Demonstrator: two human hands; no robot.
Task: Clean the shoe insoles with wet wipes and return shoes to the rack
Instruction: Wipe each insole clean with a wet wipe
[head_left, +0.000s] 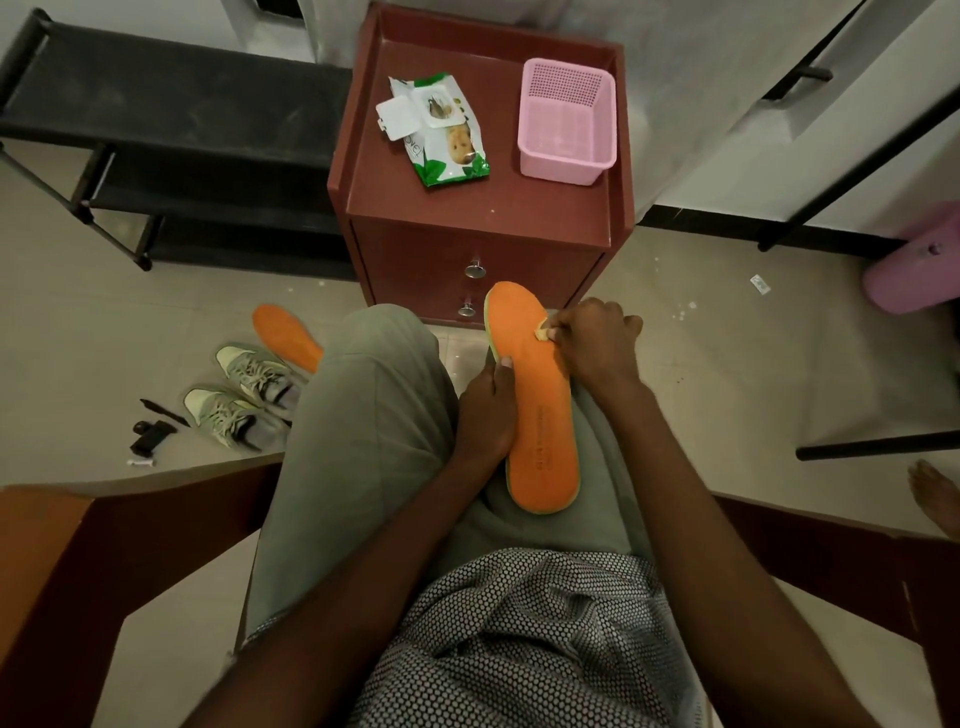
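Presently, all positions are taken from the red-brown cabinet.

Far left of the cabinet stands the black shoe rack, its shelves showing no shoes. Left of the cabinet and nearer the person, the pair of grey-green shoes sits on the floor, with the second orange insole lying just beside them, partly hidden by a knee. On the cabinet top lie the wet wipes pack, flap open, and to its right a pink basket.

Directly in front of the cabinet drawers, the orange insole in hand rests lengthwise on the person's lap, toe toward the cabinet. The left hand grips its left edge near the middle, thumb on the top face, fingers curled beneath. The right hand has its fingers closed together, pinching a small wad of wipe against the right edge near the toe.

Assessment: wiping of the first insole is under way, at the forefoot.

Recommendations, as judgement only:
- Keep the left hand's hold firm so the insole does not flex or slide.
- Stroke from toe to heel in overlapping passes, including the rim.
- The wad looks small; a fresh wipe may be needed.
- The second insole and the return to the rack remain outstanding.
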